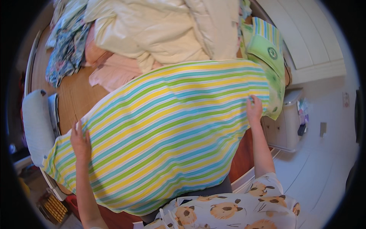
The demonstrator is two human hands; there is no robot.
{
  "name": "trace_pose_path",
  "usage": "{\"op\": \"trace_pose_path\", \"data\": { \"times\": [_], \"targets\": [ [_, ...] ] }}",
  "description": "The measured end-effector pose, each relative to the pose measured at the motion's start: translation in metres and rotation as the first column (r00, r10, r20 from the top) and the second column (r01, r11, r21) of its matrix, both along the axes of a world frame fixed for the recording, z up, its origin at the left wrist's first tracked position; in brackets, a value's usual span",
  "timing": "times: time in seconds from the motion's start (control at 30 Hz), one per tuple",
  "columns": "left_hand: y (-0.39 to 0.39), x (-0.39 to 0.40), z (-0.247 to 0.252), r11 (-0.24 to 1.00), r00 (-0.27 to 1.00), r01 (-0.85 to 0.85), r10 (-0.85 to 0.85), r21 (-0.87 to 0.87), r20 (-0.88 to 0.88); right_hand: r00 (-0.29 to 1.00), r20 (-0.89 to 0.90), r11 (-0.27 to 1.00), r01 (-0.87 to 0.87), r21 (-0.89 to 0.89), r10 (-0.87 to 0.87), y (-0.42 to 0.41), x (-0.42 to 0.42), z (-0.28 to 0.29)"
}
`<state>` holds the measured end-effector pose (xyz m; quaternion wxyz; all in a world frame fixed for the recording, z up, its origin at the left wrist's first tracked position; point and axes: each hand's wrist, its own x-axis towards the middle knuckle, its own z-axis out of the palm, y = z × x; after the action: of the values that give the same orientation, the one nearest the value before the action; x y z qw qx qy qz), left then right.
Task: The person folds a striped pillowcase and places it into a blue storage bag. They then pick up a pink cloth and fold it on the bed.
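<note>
A striped cloth [165,123] in yellow, green, blue and white lies spread over the near part of a bed, its near edge hanging down in front of me. My left hand [81,143] rests on the cloth near its left edge, fingers a little apart. At the cloth's right part is my right hand [254,110], thumb and fingers near each other on the fabric; whether it pinches the cloth cannot be told. Faint crease lines run across the striped fabric.
A cream quilt [148,28] is heaped at the back, with pink fabric [117,70] and blue floral fabric [67,45] beside it. A green pillow [264,54] lies right, above a bedside cabinet [283,123]. A rolled light-blue item [38,123] sits on the bed's left edge.
</note>
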<state>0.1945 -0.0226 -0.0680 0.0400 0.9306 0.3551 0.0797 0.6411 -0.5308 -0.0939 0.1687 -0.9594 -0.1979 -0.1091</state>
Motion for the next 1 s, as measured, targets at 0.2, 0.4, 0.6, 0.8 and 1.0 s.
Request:
{"op": "trace_pose_path", "data": {
  "times": [0.2,0.4,0.6,0.8,1.0],
  "targets": [
    [-0.076,0.142,0.005,0.945,0.952,0.3,-0.288,-0.129,0.103,0.893,-0.37,0.91,0.352,0.22,-0.256,-0.133,0.036,-0.044],
    [-0.128,0.188,-0.029,0.906,0.958,0.257,-0.284,-0.337,-0.032,0.871,-0.122,0.865,0.489,0.115,-0.476,-0.116,0.062,-0.057],
    [-0.124,0.189,-0.026,0.879,0.961,0.149,-0.237,-0.453,-0.143,0.839,-0.443,0.856,0.453,0.25,-0.315,-0.117,0.059,-0.06],
    [-0.122,0.192,-0.032,0.889,0.954,0.137,-0.237,-0.436,-0.183,0.74,-0.67,0.809,0.428,0.402,-0.059,-0.118,0.046,-0.054],
    [-0.115,0.191,-0.033,0.877,0.948,0.171,-0.271,-0.449,-0.167,0.722,-0.682,0.858,0.27,0.437,0.12,-0.104,0.026,-0.06]
  ]
}}
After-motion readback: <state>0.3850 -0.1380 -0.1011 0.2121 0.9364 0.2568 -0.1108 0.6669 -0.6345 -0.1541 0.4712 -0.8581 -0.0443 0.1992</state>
